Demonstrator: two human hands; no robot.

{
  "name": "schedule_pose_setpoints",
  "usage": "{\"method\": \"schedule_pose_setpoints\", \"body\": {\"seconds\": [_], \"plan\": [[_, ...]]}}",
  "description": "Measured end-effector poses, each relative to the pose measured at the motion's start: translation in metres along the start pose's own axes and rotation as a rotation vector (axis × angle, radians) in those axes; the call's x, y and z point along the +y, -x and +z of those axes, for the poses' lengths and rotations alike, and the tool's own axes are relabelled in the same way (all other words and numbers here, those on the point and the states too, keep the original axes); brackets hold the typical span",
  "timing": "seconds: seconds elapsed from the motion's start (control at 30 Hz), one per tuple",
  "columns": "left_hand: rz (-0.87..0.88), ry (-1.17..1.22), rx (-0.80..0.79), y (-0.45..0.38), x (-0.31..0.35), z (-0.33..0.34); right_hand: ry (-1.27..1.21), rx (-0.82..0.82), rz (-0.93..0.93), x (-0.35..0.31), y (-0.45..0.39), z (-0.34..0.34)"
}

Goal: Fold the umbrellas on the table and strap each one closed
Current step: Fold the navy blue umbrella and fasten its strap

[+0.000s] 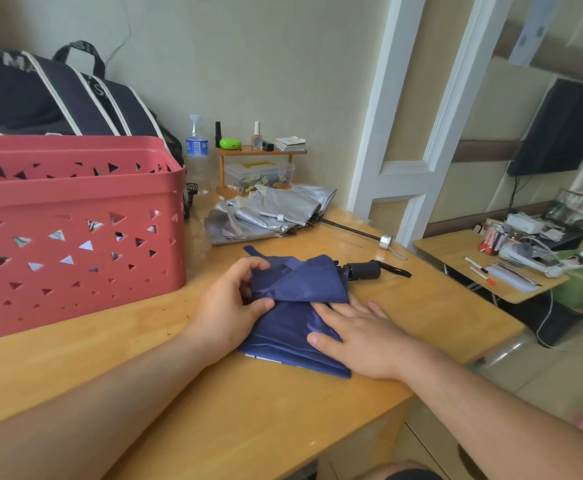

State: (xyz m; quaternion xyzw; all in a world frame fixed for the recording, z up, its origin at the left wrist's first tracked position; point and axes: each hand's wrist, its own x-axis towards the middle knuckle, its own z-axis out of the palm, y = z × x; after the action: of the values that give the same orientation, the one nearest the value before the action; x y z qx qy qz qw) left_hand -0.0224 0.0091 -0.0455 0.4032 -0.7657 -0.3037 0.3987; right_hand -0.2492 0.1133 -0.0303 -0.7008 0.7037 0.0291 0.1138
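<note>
A navy blue umbrella (pixel 293 317) lies collapsed on the wooden table (pixel 214 393), its cloth loose and its black handle (pixel 364 270) pointing right. My left hand (pixel 229 308) grips a fold of the blue cloth at its left side, fingers curled round it. My right hand (pixel 359 336) lies flat on the cloth, fingers straight, pressing it down. Behind it rests a silver umbrella (pixel 266 213), its cloth loosely bunched, with a thin black shaft ending in a silver handle (pixel 385 241) at the right.
A large pink perforated basket (pixel 75 230) stands at the left, with a dark bag (pixel 58 95) behind it. A water bottle (pixel 197 147) and a small wooden shelf (pixel 259 152) with small items stand at the back. The table's right edge is near; a lower cluttered desk (pixel 491 268) lies beyond.
</note>
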Motion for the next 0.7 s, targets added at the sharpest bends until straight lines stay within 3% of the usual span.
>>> {"method": "schedule_pose_setpoints", "body": {"seconds": [0.1, 0.17, 0.3, 0.37, 0.43, 0.57, 0.7], "plan": [[-0.034, 0.085, 0.004, -0.002, -0.008, -0.004, -0.068, 0.060, -0.041, 0.001, 0.002, 0.000], [-0.062, 0.166, 0.015, -0.001, -0.010, -0.003, -0.209, 0.193, -0.055, 0.004, 0.005, 0.004], [-0.063, 0.184, 0.009, -0.001, -0.010, 0.000, -0.517, 0.791, 0.067, 0.010, 0.007, 0.009], [-0.065, 0.208, 0.025, -0.001, -0.010, 0.000, -0.536, 0.941, 0.113, 0.007, 0.001, 0.001], [-0.072, 0.226, 0.039, 0.000, -0.010, -0.001, -0.614, 0.903, 0.155, -0.003, -0.007, -0.011], [-0.112, 0.239, 0.037, 0.000, -0.012, 0.000, -1.072, 0.548, 0.237, -0.018, -0.022, -0.015], [-0.144, 0.181, 0.049, -0.002, -0.013, 0.001, -1.168, 0.490, 0.271, -0.009, -0.009, -0.016]]}}
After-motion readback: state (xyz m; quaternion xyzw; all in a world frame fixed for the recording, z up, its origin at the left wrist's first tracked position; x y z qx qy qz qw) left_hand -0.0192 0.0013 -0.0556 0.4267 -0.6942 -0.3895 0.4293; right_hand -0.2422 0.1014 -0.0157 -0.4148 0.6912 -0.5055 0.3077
